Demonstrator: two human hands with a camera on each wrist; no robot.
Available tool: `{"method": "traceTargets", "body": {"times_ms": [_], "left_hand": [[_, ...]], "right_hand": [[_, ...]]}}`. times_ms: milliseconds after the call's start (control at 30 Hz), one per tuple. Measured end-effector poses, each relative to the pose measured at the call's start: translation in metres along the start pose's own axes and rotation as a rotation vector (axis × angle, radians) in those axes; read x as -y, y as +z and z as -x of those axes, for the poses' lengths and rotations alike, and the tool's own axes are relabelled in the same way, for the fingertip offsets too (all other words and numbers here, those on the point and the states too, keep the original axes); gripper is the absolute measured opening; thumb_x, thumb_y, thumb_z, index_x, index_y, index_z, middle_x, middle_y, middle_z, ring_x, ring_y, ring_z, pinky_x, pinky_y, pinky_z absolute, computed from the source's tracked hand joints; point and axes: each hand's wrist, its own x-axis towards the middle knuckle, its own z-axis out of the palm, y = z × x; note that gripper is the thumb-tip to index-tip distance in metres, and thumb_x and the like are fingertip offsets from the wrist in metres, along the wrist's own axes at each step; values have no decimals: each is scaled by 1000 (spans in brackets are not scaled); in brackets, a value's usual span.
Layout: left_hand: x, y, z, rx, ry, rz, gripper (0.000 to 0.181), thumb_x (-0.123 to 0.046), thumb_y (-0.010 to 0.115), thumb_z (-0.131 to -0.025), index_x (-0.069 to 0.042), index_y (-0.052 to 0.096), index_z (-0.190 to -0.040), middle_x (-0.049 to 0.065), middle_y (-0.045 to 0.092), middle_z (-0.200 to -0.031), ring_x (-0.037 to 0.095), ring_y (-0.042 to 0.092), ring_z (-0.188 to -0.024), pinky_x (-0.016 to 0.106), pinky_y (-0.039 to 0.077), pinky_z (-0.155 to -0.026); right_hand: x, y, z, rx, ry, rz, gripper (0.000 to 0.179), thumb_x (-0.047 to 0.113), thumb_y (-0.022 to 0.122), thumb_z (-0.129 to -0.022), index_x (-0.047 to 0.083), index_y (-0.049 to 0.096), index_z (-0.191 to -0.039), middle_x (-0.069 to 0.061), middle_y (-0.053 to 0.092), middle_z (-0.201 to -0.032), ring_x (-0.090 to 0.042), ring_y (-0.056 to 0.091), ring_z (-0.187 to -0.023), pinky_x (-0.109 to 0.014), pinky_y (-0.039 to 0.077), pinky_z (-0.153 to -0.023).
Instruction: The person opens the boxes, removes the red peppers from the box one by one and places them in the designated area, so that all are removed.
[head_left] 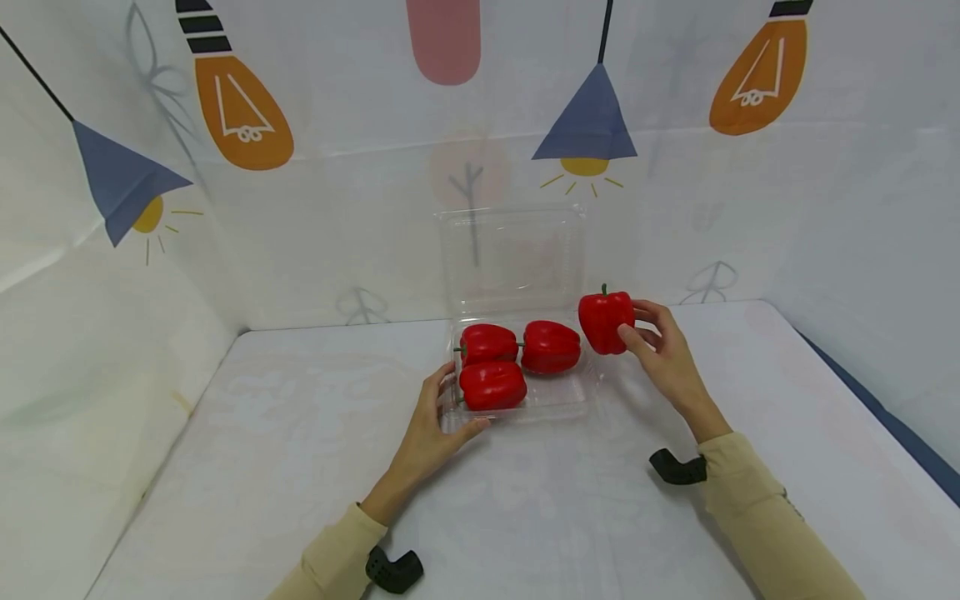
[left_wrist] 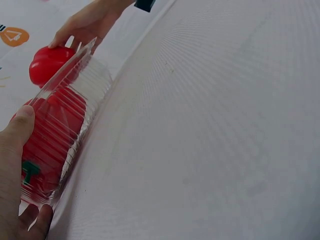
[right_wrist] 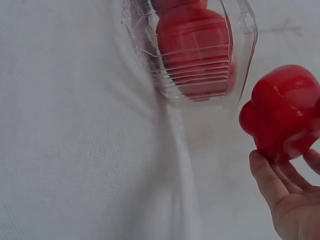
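A clear plastic clamshell box (head_left: pixel 558 404) lies on the table with its lid (head_left: pixel 513 258) raised at the back. Inside sit three red bell peppers: one at back left (head_left: pixel 489 343), one at front left (head_left: pixel 492 385) and one on the right (head_left: pixel 551 347). My left hand (head_left: pixel 427 433) grips the box's front left corner, thumb along the front rim. Just beyond the box's right side, my right hand (head_left: pixel 663 354) holds a fourth bell pepper (head_left: pixel 604 322) between thumb and fingers, its green stem pointing up. The right wrist view shows that pepper (right_wrist: pixel 285 112) above the fingertips.
A white cloth covers the table (head_left: pixel 300 467). Close behind the box hangs a pale curtain (head_left: pixel 337 208) printed with lamps and bulbs. Dark curved pieces stick out at the left wrist (head_left: pixel 395 572) and the right wrist (head_left: pixel 677 467).
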Motion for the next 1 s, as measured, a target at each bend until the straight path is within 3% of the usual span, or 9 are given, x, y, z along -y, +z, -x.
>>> {"method": "traceTargets", "body": {"times_ms": [133, 300, 533, 700, 833, 1000], "left_hand": [[0, 0, 1, -4, 5, -6, 93, -46, 75, -76, -22, 23, -148, -2, 33, -148, 20, 39, -133, 50, 43, -102], [0, -1, 1, 3, 16, -10, 93, -45, 75, -76, -21, 22, -148, -1, 32, -149, 20, 39, -133, 50, 44, -102], [0, -1, 1, 6, 7, -2, 94, -47, 75, -75, -22, 22, -148, -2, 33, -148, 18, 39, -132, 48, 44, -103], [1, -1, 1, 2, 10, 8, 93, -46, 76, -75, -22, 23, -148, -2, 34, -148, 17, 39, -132, 47, 44, -102], [0, 0, 1, 3, 21, 10, 92, -44, 76, -76, -21, 22, -148, 1, 34, -148, 20, 40, -132, 49, 44, -101], [-1, 0, 1, -1, -1, 4, 92, -45, 76, -76, -24, 23, -148, -3, 33, -148, 19, 40, -130, 48, 45, -101]], "right_hand": [[-3, -2, 1, -9, 33, -13, 55, 29, 53, -97, 12, 30, -144, -15, 41, -140, -4, 55, -105, -12, 51, -81], [-10, -3, 0, -6, 80, -24, 58, 33, 52, -96, 10, 29, -143, -17, 41, -139, 0, 55, -100, -12, 51, -81], [-17, -2, -1, 10, 118, -16, 60, 36, 52, -96, 8, 27, -144, -18, 40, -140, -7, 55, -104, -11, 50, -81], [-19, -2, -1, 3, 158, -11, 63, 39, 51, -96, 6, 27, -144, -19, 40, -140, -24, 55, -113, -10, 50, -79], [-20, -5, -1, 15, 219, 15, 66, 43, 49, -95, 6, 25, -145, -21, 38, -142, -37, 49, -121, -20, 54, -84], [-20, -5, 0, 32, 275, 35, 68, 45, 47, -96, 6, 23, -146, -23, 36, -144, -41, 46, -124, -34, 54, -89]]}}
